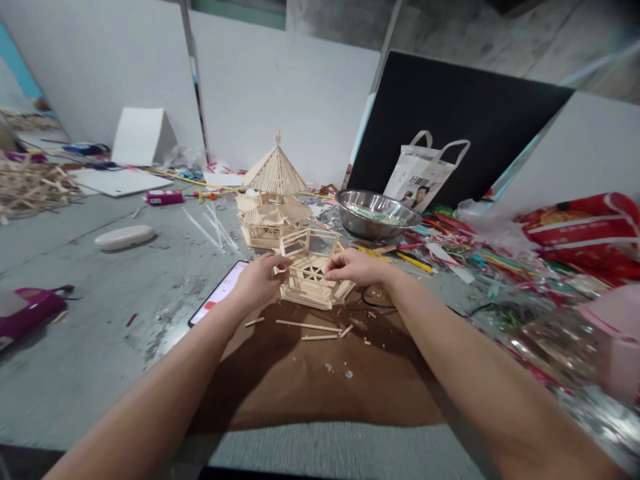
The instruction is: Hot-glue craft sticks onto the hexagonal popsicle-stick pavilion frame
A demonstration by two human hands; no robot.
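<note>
Left hand (260,280): pinching the stick frame (309,275) at its left edge.
Right hand (356,267): pinching the right rim.
Stick frame: sitting mid-table on brown paper (300,380) — loose sticks (313,327) lying near.
Around: finished pavilion (274,193) crowding just beyond — steel bowl (377,215) far right, phone (220,293) left.

The stick frame (309,277) sits on the paper sheet (300,387); pagoda model (273,200) behind it; bowl (377,213) right; phone (220,292) left

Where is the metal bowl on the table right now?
In the head view, the metal bowl stands right of centre, just beyond the right hand and the stick frame it holds, with the white bag behind it.
</note>
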